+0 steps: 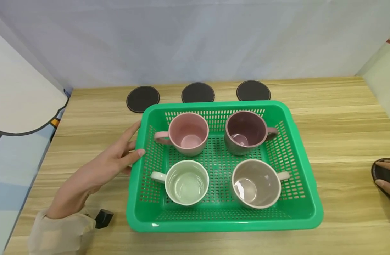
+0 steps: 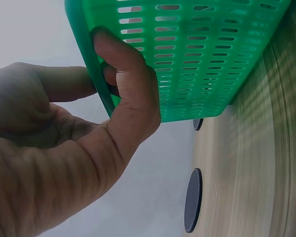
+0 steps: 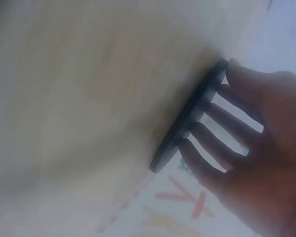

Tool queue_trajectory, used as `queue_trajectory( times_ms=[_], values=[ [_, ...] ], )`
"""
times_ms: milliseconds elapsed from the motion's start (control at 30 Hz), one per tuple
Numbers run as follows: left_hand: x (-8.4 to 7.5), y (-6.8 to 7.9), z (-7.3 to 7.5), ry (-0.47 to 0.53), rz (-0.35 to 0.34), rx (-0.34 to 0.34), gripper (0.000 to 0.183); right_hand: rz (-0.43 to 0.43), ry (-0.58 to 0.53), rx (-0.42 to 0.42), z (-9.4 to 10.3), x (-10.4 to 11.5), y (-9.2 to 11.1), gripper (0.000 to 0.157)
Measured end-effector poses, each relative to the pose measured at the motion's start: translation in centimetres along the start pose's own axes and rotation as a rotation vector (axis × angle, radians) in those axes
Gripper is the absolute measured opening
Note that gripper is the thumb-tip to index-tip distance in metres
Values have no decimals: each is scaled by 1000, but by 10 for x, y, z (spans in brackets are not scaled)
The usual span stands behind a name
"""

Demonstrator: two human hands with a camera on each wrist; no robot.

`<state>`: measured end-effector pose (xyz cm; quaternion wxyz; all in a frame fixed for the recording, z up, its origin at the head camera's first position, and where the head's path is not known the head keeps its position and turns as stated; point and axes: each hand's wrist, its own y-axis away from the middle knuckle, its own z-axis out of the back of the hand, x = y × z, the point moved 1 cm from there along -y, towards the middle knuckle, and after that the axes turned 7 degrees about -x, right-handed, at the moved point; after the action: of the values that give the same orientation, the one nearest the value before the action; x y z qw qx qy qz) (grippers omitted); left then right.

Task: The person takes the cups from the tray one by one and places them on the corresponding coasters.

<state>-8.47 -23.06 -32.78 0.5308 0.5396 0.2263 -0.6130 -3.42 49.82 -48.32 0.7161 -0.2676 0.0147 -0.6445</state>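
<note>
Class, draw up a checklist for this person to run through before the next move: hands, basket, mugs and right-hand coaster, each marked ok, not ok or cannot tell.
1. Left hand gripping the green basket: ok.
2. Right hand also on the basket: not ok; its fingers touch a black coaster.
3. That coaster lying fully flat on the table: cannot tell.
4. Pink mug, plum mug, pale green mug and beige mug upright inside the basket: ok.
5. Handles all pointing one way: not ok; two point left, two right.

Bright green basket (image 1: 225, 226); pink mug (image 1: 190, 131), plum mug (image 1: 245, 131), pale mint mug (image 1: 187, 183) and beige mug (image 1: 256, 184); black coasters (image 1: 198, 92) at the frame's upper centre and right edge; yellowish tabletop (image 1: 336, 141) streaked with grain.
</note>
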Motion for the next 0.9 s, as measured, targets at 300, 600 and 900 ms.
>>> queue_trajectory(
  times_ms=[300, 600, 900],
  values=[
    [-1, -1, -2, 4, 4, 3, 78, 182, -53, -51, 10, 71, -37, 48],
    [-2, -4, -2, 2, -10, 17, 78, 238, 13, 46, 11, 90, -61, 46],
    [0, -2, 1, -8, -6, 8, 78, 248, 66, 176, 8, 110, -87, 35]
  ],
)
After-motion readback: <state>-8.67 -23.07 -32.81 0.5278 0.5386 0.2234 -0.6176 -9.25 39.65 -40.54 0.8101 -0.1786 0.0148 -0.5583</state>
